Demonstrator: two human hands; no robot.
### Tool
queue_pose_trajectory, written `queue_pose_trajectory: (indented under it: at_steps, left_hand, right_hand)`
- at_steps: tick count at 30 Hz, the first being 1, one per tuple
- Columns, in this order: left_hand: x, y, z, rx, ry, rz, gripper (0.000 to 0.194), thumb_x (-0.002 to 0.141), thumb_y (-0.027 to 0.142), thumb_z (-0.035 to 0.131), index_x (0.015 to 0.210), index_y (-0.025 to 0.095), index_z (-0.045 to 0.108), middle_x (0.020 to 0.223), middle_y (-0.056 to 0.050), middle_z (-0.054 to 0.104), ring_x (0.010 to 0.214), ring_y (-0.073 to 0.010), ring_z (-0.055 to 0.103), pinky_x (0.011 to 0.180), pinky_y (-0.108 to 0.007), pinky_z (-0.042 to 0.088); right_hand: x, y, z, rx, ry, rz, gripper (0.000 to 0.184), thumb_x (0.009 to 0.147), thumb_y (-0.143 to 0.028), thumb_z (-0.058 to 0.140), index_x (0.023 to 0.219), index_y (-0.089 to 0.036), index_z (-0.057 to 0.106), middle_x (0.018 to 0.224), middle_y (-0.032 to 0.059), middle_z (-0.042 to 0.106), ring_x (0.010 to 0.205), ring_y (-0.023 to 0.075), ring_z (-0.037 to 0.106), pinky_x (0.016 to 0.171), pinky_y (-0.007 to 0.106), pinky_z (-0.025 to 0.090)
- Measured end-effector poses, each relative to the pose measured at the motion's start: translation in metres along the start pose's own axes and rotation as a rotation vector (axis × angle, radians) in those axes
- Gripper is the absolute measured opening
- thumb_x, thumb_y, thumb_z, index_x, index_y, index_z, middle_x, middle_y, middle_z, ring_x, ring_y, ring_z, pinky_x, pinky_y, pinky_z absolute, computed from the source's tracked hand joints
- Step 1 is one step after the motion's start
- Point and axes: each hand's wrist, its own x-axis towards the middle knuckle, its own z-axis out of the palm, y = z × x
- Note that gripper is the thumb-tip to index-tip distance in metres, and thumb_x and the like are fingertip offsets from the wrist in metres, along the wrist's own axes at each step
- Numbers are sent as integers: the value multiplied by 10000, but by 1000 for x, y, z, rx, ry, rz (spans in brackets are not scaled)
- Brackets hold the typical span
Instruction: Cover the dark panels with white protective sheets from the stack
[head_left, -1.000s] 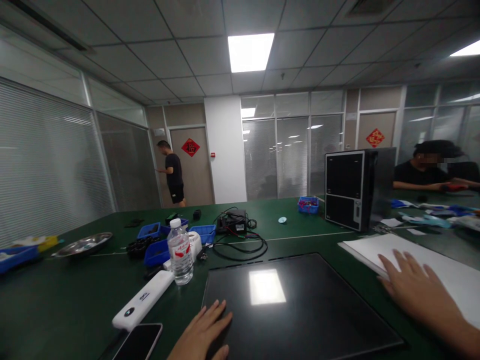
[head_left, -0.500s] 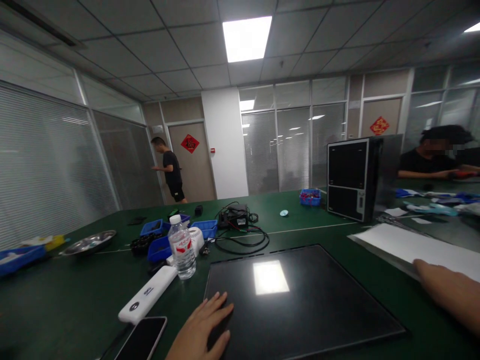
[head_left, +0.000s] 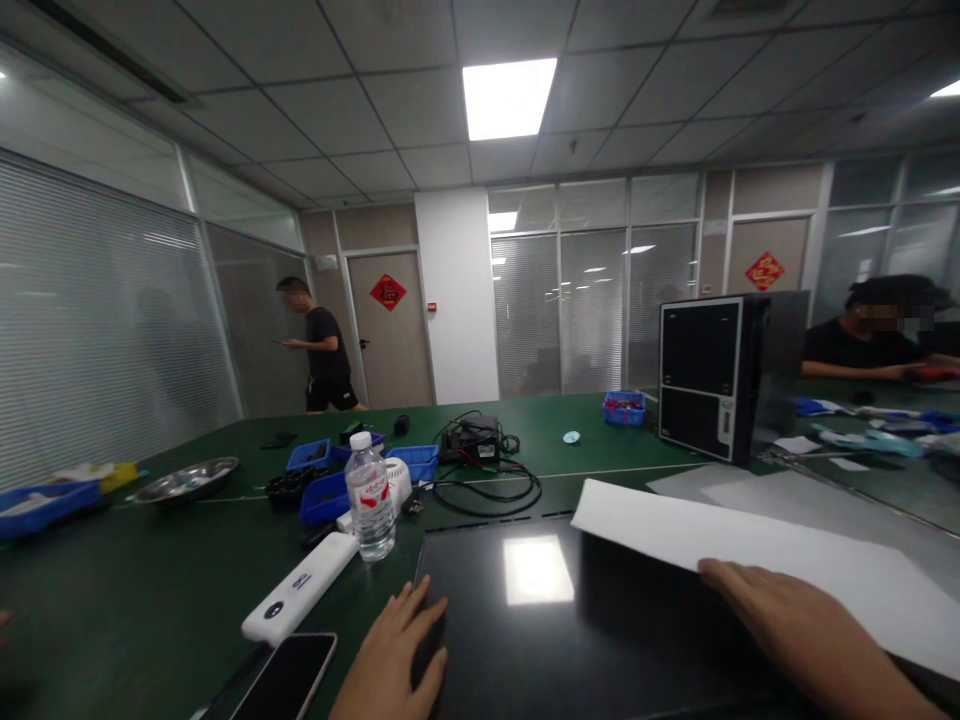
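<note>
White sheet: held at its near edge by the fingers of the right hand, above the black panel.
Panel: laid flat, well in from the table's far edge; its left edge touched by the left hand, fingers spread.
Sheet step: apparently being positioned; level support called for.

One head-worn view, facing forward across the room.
The camera looks out over the green tabletop, aimed nearly level, so the left hand and right hand come in close at the bottom, the computer tower stands farther back at right, and the far wall and ceiling take up the upper part of the wide view.
</note>
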Motion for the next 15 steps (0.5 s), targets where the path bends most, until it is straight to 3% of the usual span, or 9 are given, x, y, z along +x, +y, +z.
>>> queue_pose_trajectory:
  at_steps: [3,6,9,15]
  left_hand:
    - [2,0,2,-2,-10,-69,529,915,377,564,1411,206,629,1594,-126,447,1471,-382,396,1202,-614,326]
    - [2,-1,2,-40,-36,-69,537,956,403,503,1435,184,601,1595,-125,448,1475,-364,393,1202,-598,333]
    - [1,-2,2,-91,-29,-49,515,977,416,476,1439,223,598,1608,-77,437,1483,-343,385,1202,-574,346]
    - [0,-5,2,-129,-16,-20,496,981,435,489,1441,282,594,1600,-32,452,1488,-338,372,1197,-577,349]
  right_hand:
    - [3,-48,-16,100,-111,-203,310,967,-371,475,1108,-356,751,1063,6,776,893,209,750,773,337,635]
    - [5,-68,-27,184,-202,-301,345,963,-546,505,1207,-415,711,1217,-28,730,1075,231,714,917,403,621]
    - [6,-56,-22,186,-261,-198,394,976,-580,450,1225,-416,706,1305,-21,684,1219,278,643,1046,549,539]
    - [-2,-26,-3,288,-430,-102,470,971,-626,428,1358,-434,611,1486,-26,545,1398,269,485,1188,558,380]
